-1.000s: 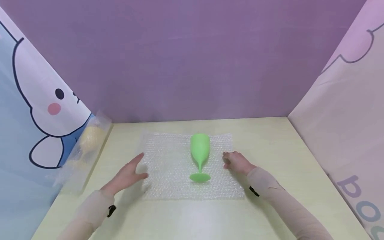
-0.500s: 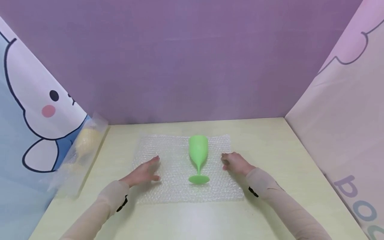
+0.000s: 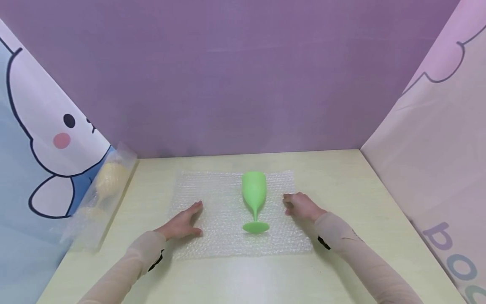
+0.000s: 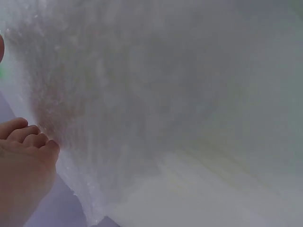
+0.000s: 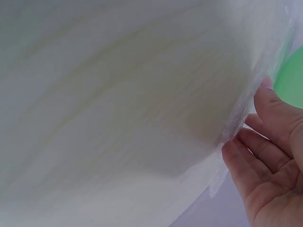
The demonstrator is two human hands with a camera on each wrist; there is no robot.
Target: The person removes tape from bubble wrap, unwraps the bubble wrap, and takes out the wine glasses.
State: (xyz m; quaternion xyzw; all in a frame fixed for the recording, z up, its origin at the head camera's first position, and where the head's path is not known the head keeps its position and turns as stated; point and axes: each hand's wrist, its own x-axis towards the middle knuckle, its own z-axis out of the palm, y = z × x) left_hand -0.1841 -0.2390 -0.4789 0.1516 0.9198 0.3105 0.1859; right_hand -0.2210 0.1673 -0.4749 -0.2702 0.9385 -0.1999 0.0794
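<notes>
On the table, a sheet of bubble wrap (image 3: 224, 236) lies spread flat. A bright green plastic goblet (image 3: 253, 185) rests on its side on the sheet, right of the middle, foot toward me. My left hand (image 3: 180, 223) lies on the left part of the wrap, thumb and fingers spread apart. The right hand (image 3: 302, 207) pinches the sheet's right edge, its fingers bent. From the right wrist, the thumb (image 5: 272, 101) shows on the goblet's side of that edge and the other fingers (image 5: 241, 161) close against it.
A yellow goblet-shaped thing wrapped in bubble wrap (image 3: 110, 179) lies at the table's left edge. A purple backdrop (image 3: 243, 84) stands behind the pale table (image 3: 243, 280), with printed cloth walls at left and right.
My left hand has moved right, from the sheet's left edge onto the wrap. Over the last half second the sheet and goblet have slid slightly right along with my right hand.
</notes>
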